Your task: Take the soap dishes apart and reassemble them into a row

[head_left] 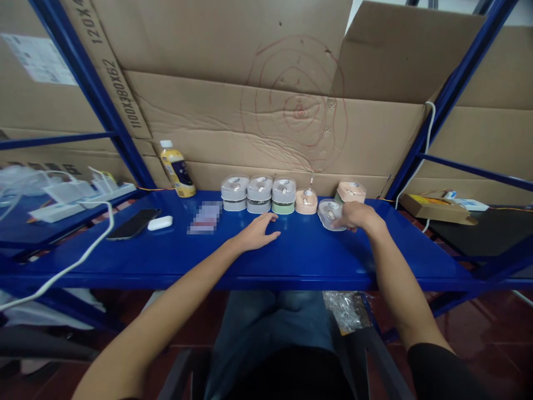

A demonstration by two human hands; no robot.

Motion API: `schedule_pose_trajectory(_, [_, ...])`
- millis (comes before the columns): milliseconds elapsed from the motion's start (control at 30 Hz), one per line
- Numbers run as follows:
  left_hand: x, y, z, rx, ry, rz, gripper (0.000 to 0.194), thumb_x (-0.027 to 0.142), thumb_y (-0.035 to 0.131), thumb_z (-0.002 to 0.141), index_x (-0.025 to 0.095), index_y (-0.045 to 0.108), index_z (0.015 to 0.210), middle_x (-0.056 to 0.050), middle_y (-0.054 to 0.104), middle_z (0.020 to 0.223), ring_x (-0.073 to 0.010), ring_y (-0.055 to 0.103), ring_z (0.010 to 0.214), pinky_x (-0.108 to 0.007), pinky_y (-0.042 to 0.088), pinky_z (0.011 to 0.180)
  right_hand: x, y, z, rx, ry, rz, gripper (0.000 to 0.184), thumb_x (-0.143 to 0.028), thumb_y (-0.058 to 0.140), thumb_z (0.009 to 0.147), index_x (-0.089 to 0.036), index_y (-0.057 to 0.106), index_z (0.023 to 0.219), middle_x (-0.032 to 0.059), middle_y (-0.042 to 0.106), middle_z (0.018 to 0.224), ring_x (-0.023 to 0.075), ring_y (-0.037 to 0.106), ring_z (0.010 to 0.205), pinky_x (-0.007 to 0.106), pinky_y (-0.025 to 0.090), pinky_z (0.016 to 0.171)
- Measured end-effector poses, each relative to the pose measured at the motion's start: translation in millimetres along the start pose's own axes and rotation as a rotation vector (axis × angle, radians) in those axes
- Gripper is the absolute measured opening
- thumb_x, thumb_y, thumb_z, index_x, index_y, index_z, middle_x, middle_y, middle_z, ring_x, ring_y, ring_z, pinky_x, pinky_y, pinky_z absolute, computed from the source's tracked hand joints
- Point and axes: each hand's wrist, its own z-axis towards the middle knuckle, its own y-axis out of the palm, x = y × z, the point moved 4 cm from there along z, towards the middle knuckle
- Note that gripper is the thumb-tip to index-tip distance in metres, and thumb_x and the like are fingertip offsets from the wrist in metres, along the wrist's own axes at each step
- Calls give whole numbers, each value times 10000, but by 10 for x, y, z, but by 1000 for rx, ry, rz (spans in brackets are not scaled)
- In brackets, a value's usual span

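Note:
My left hand (258, 232) rests on the blue table with its thumb and fingers apart, holding nothing, in front of the stacked boxes. My right hand (355, 215) has its fingers closed at the right edge of a grey rounded box (328, 211) with a small metal piece on its lid; the box looks tilted. Behind that hand stands a peach box (352, 190) on top of a greenish one, partly hidden. To the left is a lone peach box (306, 201). Beside it, a grey box (283, 190) sits on a green box (283, 209), with two more grey stacks (259, 189) further left.
A yellow drink bottle (177, 169) stands at the back left. A phone (134, 224), a white earbud case (160, 223) and a blurred-out flat item (205, 217) lie on the left. Cardboard (187, 111) backs the table between blue posts (449, 94).

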Motion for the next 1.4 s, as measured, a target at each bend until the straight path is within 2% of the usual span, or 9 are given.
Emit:
schedule_pose_trajectory(133, [6,-13,-4,-3,1,6,470,471,645,912,185,587,1280,-161,655,1310,-339,670,1193,-529,542,1066,-190,151,-77,-331,22,33,436,-556,838,780,-175,682,637,119,757,699,246,744,602,375,604,635])
schedule_pose_trajectory(267, [13,-29,-8,-1,0,-4,464,475,657,900,192,603,1264,-152,662,1301,-339,673,1181,-534,544,1059,-249,182,50,-171,-34,-90,389,-556,733,875,-193,713,736,102,745,682,267,756,673,400,604,709])
schedule_pose_trajectory(633, [-30,1,8,-15,15,13,471,477,648,914,186,600,1281,-155,652,1318,-342,657,1207,-533,535,1072,-411,266,215,275,-176,-184,395,-522,627,942,-170,751,1073,208,742,1169,372,699,1125,473,560,948])
schedule_pose_trajectory(733, [-15,-10,8,-13,15,11,462,481,649,908,185,609,1261,-152,658,1298,-344,662,1196,-536,537,1067,-605,340,223,416,-389,-137,660,-516,657,925,-131,560,1452,223,524,1547,397,494,1435,524,423,1169])
schedule_pose_trajectory(867, [12,-20,8,-20,17,20,445,487,633,915,195,606,1250,-142,657,1289,-332,655,1211,-524,531,1081,-684,517,298,287,-476,-110,859,-555,639,937,-95,346,1601,222,294,1703,395,238,1595,543,293,1261])
schedule_pose_trajectory(1067, [24,-23,15,-22,26,26,449,480,622,914,172,605,1240,-160,655,1290,-343,654,1207,-530,534,1071,-767,340,107,345,-396,-143,545,-563,547,991,-125,640,1302,233,644,1376,401,583,1323,529,424,1136])
schedule_pose_trajectory(1233, [16,-20,11,-18,18,30,434,474,633,913,191,609,1241,-142,663,1280,-340,662,1195,-528,536,1068,-797,286,-23,329,-109,-113,866,-816,551,866,-88,609,1329,288,622,1356,465,646,1205,536,521,976])
schedule_pose_trajectory(1300, [17,-16,5,-15,4,18,486,500,659,901,184,597,1266,-153,656,1292,-350,658,1207,-536,531,1073,-803,348,-16,213,-150,-73,927,-824,602,822,-83,582,1379,291,634,1348,464,667,1179,537,537,953])
schedule_pose_trajectory(1400, [41,-15,-6,-7,-6,-42,738,588,774,806,180,528,1369,-175,623,1366,-372,627,1268,-546,507,1105,-864,400,-24,127,-467,45,969,-728,714,790,-134,475,1519,235,604,1453,423,620,1296,528,520,1042])
